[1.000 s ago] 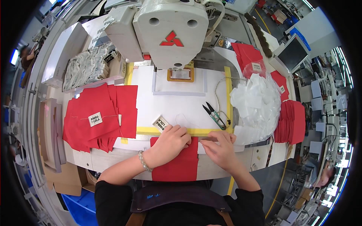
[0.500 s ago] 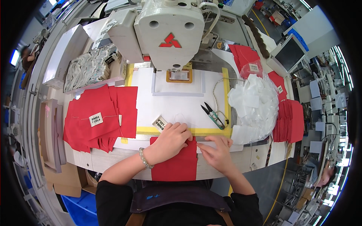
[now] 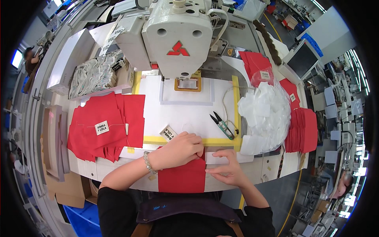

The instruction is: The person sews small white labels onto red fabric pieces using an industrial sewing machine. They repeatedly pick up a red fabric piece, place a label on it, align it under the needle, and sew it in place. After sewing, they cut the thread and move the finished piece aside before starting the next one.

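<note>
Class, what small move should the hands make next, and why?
Perhaps rest the right hand on the front red fabric piece to steady it: the left hand covers only part of its upper end, while the right is open beside its right edge.

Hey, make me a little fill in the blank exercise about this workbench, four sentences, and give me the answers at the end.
1. The cloth piece under the left hand is coloured ____.
2. The beaded bracelet is worn on the person's ____ arm.
3. The handles of the snips are coloured ____.
4. In the picture, the heap of white pieces lies to the ____ of the snips.

Missing words: red; left; green; right.
</note>
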`<action>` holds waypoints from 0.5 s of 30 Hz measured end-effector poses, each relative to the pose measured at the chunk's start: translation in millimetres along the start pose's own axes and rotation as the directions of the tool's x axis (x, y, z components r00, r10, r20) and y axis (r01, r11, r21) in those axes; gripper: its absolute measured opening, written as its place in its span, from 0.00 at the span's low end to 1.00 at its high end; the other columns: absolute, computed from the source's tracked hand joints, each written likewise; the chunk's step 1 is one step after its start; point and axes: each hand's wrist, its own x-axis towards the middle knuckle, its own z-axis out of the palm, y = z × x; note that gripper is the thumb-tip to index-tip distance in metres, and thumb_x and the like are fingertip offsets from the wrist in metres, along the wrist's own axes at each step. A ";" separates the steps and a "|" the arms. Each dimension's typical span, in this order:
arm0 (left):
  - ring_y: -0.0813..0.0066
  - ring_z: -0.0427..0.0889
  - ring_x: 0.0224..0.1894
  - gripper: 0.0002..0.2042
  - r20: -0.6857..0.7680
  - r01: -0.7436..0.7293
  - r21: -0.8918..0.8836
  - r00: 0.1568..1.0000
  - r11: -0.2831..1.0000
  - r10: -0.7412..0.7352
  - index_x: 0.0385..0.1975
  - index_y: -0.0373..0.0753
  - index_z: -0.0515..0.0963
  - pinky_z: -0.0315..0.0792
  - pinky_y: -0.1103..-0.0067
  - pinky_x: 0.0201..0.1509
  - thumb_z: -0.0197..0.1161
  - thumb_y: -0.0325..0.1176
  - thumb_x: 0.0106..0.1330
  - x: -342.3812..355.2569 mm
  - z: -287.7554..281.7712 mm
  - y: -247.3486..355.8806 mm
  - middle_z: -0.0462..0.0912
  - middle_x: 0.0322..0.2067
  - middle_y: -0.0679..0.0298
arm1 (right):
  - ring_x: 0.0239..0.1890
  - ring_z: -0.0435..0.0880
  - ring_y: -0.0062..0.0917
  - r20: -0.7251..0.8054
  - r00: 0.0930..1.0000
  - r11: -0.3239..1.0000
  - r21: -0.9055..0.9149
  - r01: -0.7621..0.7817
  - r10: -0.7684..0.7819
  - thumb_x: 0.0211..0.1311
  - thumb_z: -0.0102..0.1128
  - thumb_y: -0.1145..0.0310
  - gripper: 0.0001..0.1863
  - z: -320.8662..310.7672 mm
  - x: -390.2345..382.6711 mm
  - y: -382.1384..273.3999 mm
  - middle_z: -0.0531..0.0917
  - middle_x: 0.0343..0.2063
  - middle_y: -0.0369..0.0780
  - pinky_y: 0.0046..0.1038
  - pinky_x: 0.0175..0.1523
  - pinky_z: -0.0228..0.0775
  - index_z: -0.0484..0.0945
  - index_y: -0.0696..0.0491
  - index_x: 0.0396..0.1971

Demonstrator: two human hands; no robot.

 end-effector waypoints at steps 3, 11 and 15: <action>0.66 0.80 0.37 0.04 0.125 0.029 -0.202 0.992 0.979 -0.003 0.33 0.40 0.78 0.73 0.73 0.41 0.64 0.27 0.59 -13.8 -20.3 16.0 0.80 0.32 0.65 | 0.55 0.72 0.35 0.035 0.993 0.993 0.050 0.110 -0.112 0.48 0.74 0.65 0.23 -1.1 -11.0 -3.9 0.71 0.58 0.43 0.36 0.58 0.59 0.83 0.36 0.48; 0.65 0.82 0.31 0.06 -0.029 -0.157 -0.130 0.987 0.979 0.155 0.35 0.40 0.79 0.76 0.74 0.33 0.65 0.27 0.60 14.4 -66.2 53.1 0.83 0.30 0.63 | 0.42 0.82 0.41 0.133 0.976 0.984 0.077 0.160 -0.169 0.59 0.63 0.74 0.28 21.3 11.9 -17.9 0.80 0.46 0.51 0.35 0.45 0.75 0.72 0.54 0.61; 0.61 0.83 0.38 0.10 -0.444 -0.166 0.367 0.833 0.915 0.329 0.40 0.38 0.80 0.77 0.71 0.39 0.66 0.30 0.59 64.7 -87.4 40.4 0.83 0.38 0.59 | 0.48 0.81 0.34 -0.127 0.988 0.993 -0.065 -0.097 0.089 0.62 0.52 0.82 0.29 -14.5 49.4 -11.4 0.78 0.53 0.47 0.29 0.52 0.72 0.66 0.59 0.65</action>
